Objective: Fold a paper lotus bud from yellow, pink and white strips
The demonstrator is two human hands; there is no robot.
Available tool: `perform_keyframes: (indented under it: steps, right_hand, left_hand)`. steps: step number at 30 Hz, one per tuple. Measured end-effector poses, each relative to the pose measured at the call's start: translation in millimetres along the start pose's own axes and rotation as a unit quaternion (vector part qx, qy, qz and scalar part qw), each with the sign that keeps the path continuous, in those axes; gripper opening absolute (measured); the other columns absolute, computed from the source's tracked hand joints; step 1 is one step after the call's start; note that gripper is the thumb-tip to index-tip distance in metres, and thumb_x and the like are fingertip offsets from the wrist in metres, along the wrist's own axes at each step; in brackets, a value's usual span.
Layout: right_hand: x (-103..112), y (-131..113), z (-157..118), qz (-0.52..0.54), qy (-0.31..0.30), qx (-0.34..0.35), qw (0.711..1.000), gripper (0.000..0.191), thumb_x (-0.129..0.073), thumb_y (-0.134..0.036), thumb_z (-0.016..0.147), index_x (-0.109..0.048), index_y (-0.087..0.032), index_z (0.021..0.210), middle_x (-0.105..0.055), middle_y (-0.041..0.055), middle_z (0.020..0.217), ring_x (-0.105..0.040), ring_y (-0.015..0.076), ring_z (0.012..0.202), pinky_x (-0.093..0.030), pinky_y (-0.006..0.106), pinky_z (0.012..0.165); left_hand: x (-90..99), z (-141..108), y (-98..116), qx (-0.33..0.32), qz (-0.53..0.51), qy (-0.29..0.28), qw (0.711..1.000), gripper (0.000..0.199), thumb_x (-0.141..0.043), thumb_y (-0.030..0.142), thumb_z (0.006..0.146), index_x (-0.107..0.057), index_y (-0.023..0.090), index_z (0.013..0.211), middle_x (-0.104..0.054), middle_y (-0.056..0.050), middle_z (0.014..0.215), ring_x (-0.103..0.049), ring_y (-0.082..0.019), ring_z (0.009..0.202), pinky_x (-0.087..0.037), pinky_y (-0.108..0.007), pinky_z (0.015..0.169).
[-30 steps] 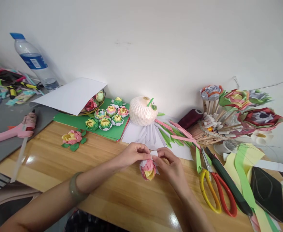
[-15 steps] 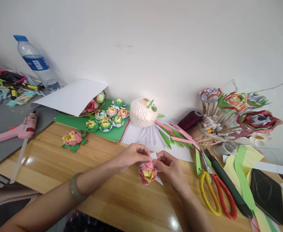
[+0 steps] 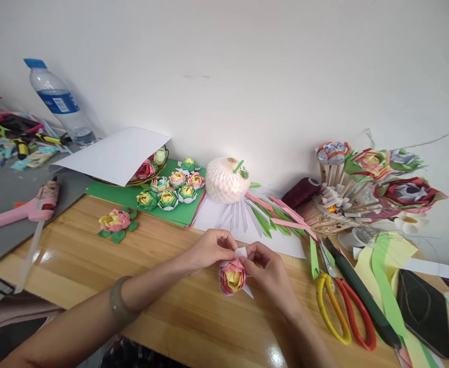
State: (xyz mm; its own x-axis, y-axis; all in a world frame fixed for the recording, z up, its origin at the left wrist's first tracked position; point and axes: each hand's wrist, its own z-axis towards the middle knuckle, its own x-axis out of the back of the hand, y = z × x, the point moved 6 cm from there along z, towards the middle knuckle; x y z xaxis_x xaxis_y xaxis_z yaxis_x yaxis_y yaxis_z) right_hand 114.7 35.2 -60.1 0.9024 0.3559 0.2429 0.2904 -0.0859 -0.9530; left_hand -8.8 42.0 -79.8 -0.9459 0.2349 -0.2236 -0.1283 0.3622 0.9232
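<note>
Between my hands, just above the wooden table, is a folded paper flower [image 3: 232,277] with pink outer petals and a yellow middle. A white paper flap [image 3: 241,252] sticks up at its far side, and another white tip points out at its lower right. My left hand [image 3: 215,249] is closed at the flower's upper left, thumb and finger pinched by the flap. From the right, my right hand [image 3: 266,263] pinches the flower's edge beside the same flap. The fingertips hide part of the white paper.
Left on the table lies a finished flower with green leaves [image 3: 115,223]. Several small flowers [image 3: 167,198] sit on green paper. A pink glue gun [image 3: 36,208] lies far left; scissors [image 3: 349,312] and a dark green cutter [image 3: 366,296] lie right. Paper strips [image 3: 240,217] spread behind my hands.
The flower has shifted very slightly left and tilted a little in my fingers. Both hands keep their pinch near the white flap.
</note>
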Motion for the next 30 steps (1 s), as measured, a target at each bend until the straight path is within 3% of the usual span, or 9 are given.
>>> perform_keyframes:
  steps: [11, 15, 17, 19, 22, 24, 26, 28, 30]
  right_hand:
    - [0.1, -14.7, -6.7, -0.138, 0.037, 0.115, 0.983, 0.014, -0.048, -0.027, 0.082, -0.056, -0.019, 0.075, -0.061, 0.0002, 0.065, -0.053, 0.013, 0.058, -0.042, 0.024, 0.057]
    - [4.8, -13.4, -10.5, -0.218, 0.079, 0.169, 0.958, 0.012, -0.045, -0.022, 0.083, -0.055, -0.021, 0.077, -0.062, 0.0009, 0.067, -0.054, 0.0136, 0.058, -0.042, 0.024, 0.055]
    - [10.0, -12.5, -12.9, -0.258, 0.118, 0.182, 0.941, 0.01, -0.045, -0.023, 0.082, -0.054, -0.022, 0.078, -0.062, 0.0009, 0.064, -0.055, 0.0142, 0.055, -0.042, 0.025, 0.053]
    - [14.0, -13.9, -15.4, -0.283, 0.149, 0.2, 0.926, 0.01, -0.045, -0.021, 0.082, -0.054, -0.022, 0.077, -0.063, 0.0013, 0.062, -0.056, 0.0146, 0.054, -0.042, 0.026, 0.052]
    - [11.9, -20.6, -17.7, -0.284, 0.136, 0.248, 0.916, 0.012, -0.045, -0.017, 0.082, -0.053, -0.023, 0.075, -0.067, 0.0038, 0.074, -0.06, 0.0165, 0.063, -0.045, 0.028, 0.058]
    - [9.1, -27.9, -19.0, -0.26, 0.114, 0.285, 0.915, 0.012, -0.047, -0.015, 0.081, -0.053, -0.023, 0.075, -0.066, 0.0064, 0.092, -0.061, 0.0188, 0.082, -0.046, 0.031, 0.07]
    - [11.5, -34.4, -19.8, -0.227, 0.13, 0.297, 0.918, 0.009, -0.05, -0.015, 0.079, -0.055, -0.022, 0.076, -0.062, 0.0079, 0.1, -0.057, 0.0203, 0.093, -0.044, 0.034, 0.078]
    - [16.3, -34.3, -16.9, -0.179, 0.151, 0.253, 0.939, 0.005, -0.051, -0.018, 0.078, -0.055, -0.021, 0.078, -0.06, 0.0067, 0.092, -0.056, 0.0195, 0.087, -0.044, 0.031, 0.074]
    - [16.0, -26.8, -10.6, -0.116, 0.126, 0.164, 0.971, 0.008, -0.05, -0.025, 0.08, -0.055, -0.02, 0.078, -0.059, 0.0032, 0.079, -0.055, 0.0171, 0.075, -0.043, 0.027, 0.065]
  left_hand:
    - [3.4, 1.3, 2.7, -0.07, 0.086, 0.017, 0.994, 0.006, -0.062, 0.016, 0.062, -0.057, 0.013, 0.06, -0.056, 0.002, 0.057, -0.051, -0.01, 0.056, -0.038, -0.02, 0.053]
    - [1.3, -0.6, 4.0, -0.064, 0.075, 0.004, 0.995, 0.014, -0.061, 0.02, 0.067, -0.06, 0.013, 0.079, -0.061, -0.002, 0.072, -0.056, -0.013, 0.068, -0.042, -0.022, 0.061]
    - [-3.6, -2.8, 4.9, -0.047, 0.054, -0.033, 0.997, 0.027, -0.061, 0.027, 0.07, -0.058, 0.014, 0.094, -0.062, -0.005, 0.087, -0.057, -0.015, 0.08, -0.044, -0.025, 0.069]
    - [-13.6, -6.6, 4.9, -0.021, 0.043, -0.112, 0.993, 0.037, -0.059, 0.034, 0.073, -0.055, 0.015, 0.105, -0.062, -0.008, 0.095, -0.057, -0.017, 0.086, -0.044, -0.027, 0.072]
    - [-23.5, -12.3, 5.0, -0.002, 0.049, -0.191, 0.98, 0.044, -0.06, 0.034, 0.073, -0.052, 0.016, 0.112, -0.06, -0.007, 0.094, -0.057, -0.017, 0.082, -0.045, -0.027, 0.069]
    - [-19.7, -11.1, 6.6, -0.025, 0.078, -0.153, 0.985, 0.048, -0.063, 0.028, 0.069, -0.049, 0.016, 0.113, -0.057, -0.007, 0.097, -0.056, -0.017, 0.084, -0.045, -0.027, 0.069]
    - [-11.6, -8.8, 11.1, -0.084, 0.142, -0.071, 0.984, 0.052, -0.066, 0.021, 0.064, -0.048, 0.016, 0.112, -0.05, -0.009, 0.107, -0.052, -0.02, 0.095, -0.045, -0.031, 0.078]
    - [-5.6, -8.4, 16.6, -0.15, 0.212, 0.001, 0.966, 0.054, -0.065, 0.017, 0.062, -0.047, 0.018, 0.113, -0.042, -0.01, 0.117, -0.046, -0.022, 0.107, -0.04, -0.035, 0.09]
    - [-3.0, -9.2, 20.9, -0.196, 0.259, 0.043, 0.945, 0.058, -0.064, 0.015, 0.062, -0.045, 0.02, 0.117, -0.037, -0.011, 0.123, -0.039, -0.024, 0.115, -0.034, -0.037, 0.097]
